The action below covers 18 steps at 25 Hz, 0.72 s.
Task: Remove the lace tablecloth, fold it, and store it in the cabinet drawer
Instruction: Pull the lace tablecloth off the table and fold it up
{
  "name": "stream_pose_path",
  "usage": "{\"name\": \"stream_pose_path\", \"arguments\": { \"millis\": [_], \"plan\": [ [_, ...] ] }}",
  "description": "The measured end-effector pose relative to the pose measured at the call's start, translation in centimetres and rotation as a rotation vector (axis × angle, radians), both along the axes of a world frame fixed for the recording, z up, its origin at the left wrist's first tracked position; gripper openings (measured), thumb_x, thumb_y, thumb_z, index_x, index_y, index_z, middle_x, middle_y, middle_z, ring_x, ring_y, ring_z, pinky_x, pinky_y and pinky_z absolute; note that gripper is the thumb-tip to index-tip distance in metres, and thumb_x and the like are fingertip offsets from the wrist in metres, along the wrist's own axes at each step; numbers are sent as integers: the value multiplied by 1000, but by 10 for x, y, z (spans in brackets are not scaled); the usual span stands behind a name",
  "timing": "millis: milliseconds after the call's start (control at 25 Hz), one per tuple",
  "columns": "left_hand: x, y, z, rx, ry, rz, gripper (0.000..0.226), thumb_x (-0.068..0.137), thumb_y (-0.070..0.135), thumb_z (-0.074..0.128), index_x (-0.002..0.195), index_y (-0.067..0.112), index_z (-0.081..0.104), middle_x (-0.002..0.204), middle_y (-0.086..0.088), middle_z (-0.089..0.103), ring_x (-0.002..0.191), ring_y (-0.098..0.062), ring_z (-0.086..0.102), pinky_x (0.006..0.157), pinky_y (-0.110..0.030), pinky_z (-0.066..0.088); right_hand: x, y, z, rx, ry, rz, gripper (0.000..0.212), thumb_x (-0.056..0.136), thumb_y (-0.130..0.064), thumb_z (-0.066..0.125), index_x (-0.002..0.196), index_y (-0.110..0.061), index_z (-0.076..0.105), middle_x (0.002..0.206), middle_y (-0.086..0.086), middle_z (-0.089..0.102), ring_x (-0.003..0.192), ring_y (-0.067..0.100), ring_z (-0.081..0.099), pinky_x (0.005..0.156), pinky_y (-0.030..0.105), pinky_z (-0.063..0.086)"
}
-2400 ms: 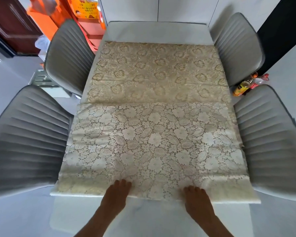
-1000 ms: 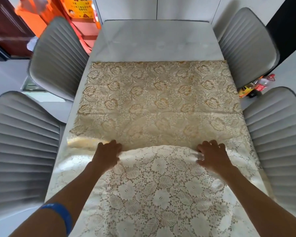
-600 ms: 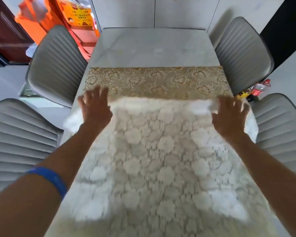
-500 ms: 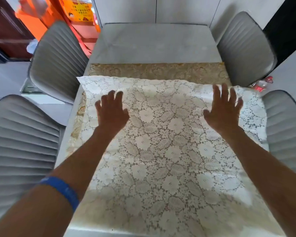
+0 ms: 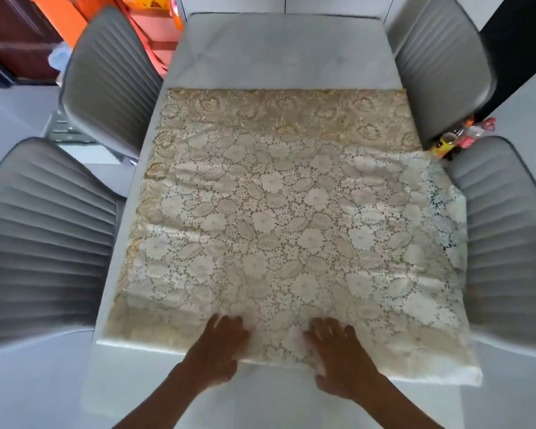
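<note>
The cream lace tablecloth [image 5: 285,230] lies folded over itself on the white table [image 5: 279,54], its pale upper layer skewed to the right and overhanging the right edge, with a golden strip of the lower layer showing at the far side. My left hand [image 5: 220,348] and my right hand [image 5: 338,351] rest flat on the cloth's near edge, fingers spread, palms down. Neither hand visibly pinches the fabric.
Grey ribbed chairs flank the table: two on the left [image 5: 44,239] [image 5: 112,75], two on the right [image 5: 508,243] [image 5: 440,60]. Bottles [image 5: 458,137] stand on the floor between the right chairs. An orange object [image 5: 84,13] is at the far left.
My hands carried the cloth's near layer forward over the far part, laid it down, then drew back to the near edge. The cloth now lies in a shorter, doubled stack.
</note>
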<state>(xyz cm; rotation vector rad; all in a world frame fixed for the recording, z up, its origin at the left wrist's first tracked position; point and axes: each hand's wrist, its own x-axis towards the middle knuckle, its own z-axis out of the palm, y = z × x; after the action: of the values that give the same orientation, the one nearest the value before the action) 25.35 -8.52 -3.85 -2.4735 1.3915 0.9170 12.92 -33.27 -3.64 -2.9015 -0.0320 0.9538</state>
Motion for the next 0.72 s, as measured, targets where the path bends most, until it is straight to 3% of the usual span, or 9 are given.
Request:
{"name": "stream_pose_path", "arguments": {
  "millis": [40, 120, 160, 200, 360, 480, 560, 640, 720],
  "plan": [
    [-3, 0, -2, -44, -73, -6, 57, 44, 42, 86, 96, 23, 74, 105, -4, 72, 92, -20, 69, 92, -44, 55, 1, 6, -1, -34, -46, 6, 67, 39, -48, 82, 99, -21, 70, 111, 7, 68, 96, 30, 68, 70, 44, 57],
    [-6, -2, -1, 6, -58, 76, 37, 72, 32, 69, 108, 20, 67, 117, -2, 66, 107, -20, 63, 114, -41, 35, 5, 13, 0, -18, -16, -26, 39, 69, -36, 71, 102, -17, 65, 112, 8, 64, 104, 31, 61, 86, 43, 48],
    [-10, -3, -1, 102, -3, 121, 33, 81, 25, 58, 113, 18, 62, 124, -3, 62, 116, -21, 57, 119, -43, 22, 3, 17, 0, 8, 19, -55, 29, 79, -29, 59, 105, -16, 63, 114, 7, 63, 110, 30, 56, 93, 40, 41],
    [-13, -4, 1, 186, 57, 142, 31, 83, 20, 53, 113, 16, 60, 123, -4, 62, 118, -24, 56, 119, -46, 18, -1, 18, 0, 35, 56, -55, 25, 81, -25, 53, 102, -17, 63, 112, 6, 64, 111, 28, 55, 96, 38, 38],
    [-39, -5, 17, 333, 153, 89, 26, 77, 20, 67, 101, 10, 65, 102, -8, 70, 101, -28, 65, 103, -49, 40, -26, 38, 11, 124, 190, 10, 9, 75, -20, 55, 81, -25, 59, 94, -1, 67, 99, 23, 62, 96, 35, 38],
    [-69, 6, 18, 438, 285, 65, 35, 77, 22, 72, 107, 7, 62, 107, -10, 67, 104, -31, 63, 103, -51, 39, -47, 55, 12, 199, 363, 60, 6, 78, -23, 61, 83, -23, 60, 98, 4, 68, 99, 26, 62, 98, 37, 38],
    [-67, 11, 18, 459, 391, 103, 40, 76, 24, 72, 111, 11, 62, 113, -8, 66, 106, -29, 62, 99, -44, 45, -46, 51, 14, 300, 400, 5, 6, 80, -23, 57, 76, -21, 61, 89, 3, 66, 93, 27, 64, 84, 28, 42],
    [-39, 6, 19, 359, 483, 288, 39, 77, 30, 72, 114, 21, 62, 117, 0, 65, 105, -20, 61, 91, -32, 48, -27, 29, 15, 404, 329, -202, 22, 84, -21, 46, 62, -23, 48, 73, -4, 56, 82, 22, 64, 65, 23, 41],
    [7, -9, 25, 190, 404, 437, 26, 84, 28, 66, 110, 26, 62, 115, 4, 65, 98, -13, 59, 88, -27, 48, 8, -8, 18, 389, 152, -368, 25, 89, -21, 45, 66, -27, 50, 72, -9, 57, 74, 14, 61, 60, 20, 40]
  ]
}}
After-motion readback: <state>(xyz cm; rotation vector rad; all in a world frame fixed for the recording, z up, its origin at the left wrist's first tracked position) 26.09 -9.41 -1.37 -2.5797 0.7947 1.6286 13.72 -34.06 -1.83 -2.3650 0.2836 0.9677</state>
